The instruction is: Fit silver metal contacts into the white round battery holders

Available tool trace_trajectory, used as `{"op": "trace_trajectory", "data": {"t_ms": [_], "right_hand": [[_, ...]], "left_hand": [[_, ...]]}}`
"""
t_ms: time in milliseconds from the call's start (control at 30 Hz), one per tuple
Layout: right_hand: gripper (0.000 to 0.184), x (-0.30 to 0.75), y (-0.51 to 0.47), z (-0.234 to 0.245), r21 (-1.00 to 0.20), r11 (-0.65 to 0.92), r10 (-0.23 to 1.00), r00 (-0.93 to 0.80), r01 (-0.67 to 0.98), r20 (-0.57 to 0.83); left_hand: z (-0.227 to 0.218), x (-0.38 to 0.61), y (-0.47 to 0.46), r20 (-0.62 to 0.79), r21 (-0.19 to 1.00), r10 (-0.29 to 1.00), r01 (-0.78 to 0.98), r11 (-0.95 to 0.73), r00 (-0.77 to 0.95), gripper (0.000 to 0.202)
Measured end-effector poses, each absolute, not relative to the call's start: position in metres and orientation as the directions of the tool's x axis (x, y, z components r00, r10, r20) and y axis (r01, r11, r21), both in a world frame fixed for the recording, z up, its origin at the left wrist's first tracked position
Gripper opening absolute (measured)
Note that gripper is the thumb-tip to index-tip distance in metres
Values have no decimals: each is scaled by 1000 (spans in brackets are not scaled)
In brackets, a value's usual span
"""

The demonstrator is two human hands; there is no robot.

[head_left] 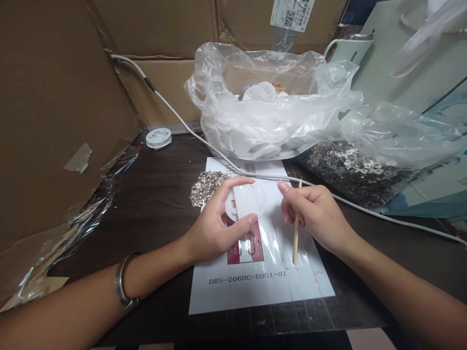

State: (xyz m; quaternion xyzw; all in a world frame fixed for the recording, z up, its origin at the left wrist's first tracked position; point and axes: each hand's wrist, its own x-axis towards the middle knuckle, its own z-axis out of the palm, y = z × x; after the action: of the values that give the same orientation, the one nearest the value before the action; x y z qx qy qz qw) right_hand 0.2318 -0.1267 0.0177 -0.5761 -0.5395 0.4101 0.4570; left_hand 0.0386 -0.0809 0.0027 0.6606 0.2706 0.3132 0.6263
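Note:
My left hand point(222, 223) grips a white round plastic part point(245, 201) with a raised rectangular block, thumb at its lower edge and index finger along the top. To its right, my right hand point(314, 211) is closed around a thin wooden stick point(296, 238) with pointed ends, which stands nearly upright between the fingers. Both hands are above a printed sheet point(248, 289) covered in clear plastic. Beside the left fingers lies a pile of small shiny metal pieces point(207, 187).
A clear bag point(270, 126) of white plastic parts stands at the back. Another bag point(357, 165) holds many metal pieces at right. A grey cable point(175, 114) crosses the dark table. One white round part point(158, 138) lies at back left. Cardboard point(164, 29) walls the left and back.

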Motion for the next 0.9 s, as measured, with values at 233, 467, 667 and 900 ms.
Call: {"op": "trace_trajectory", "data": {"t_ms": [233,467,667,900], "right_hand": [[35,225,-130,18,-978,-72,994,-70,194,-87],[31,223,-131,17,-989,-115,985,-118,94,-125],[21,228,-130,17,-979,90,996,-2,183,91],[22,228,-130,17,-961,114,993,10,253,120]], "left_hand": [[2,39,-76,326,919,723,-25,-393,609,40],[1,40,-80,233,966,637,-100,-238,734,46],[-7,36,-81,258,948,692,-38,-316,675,68],[-6,37,-79,375,875,715,30,-483,590,19]]}}
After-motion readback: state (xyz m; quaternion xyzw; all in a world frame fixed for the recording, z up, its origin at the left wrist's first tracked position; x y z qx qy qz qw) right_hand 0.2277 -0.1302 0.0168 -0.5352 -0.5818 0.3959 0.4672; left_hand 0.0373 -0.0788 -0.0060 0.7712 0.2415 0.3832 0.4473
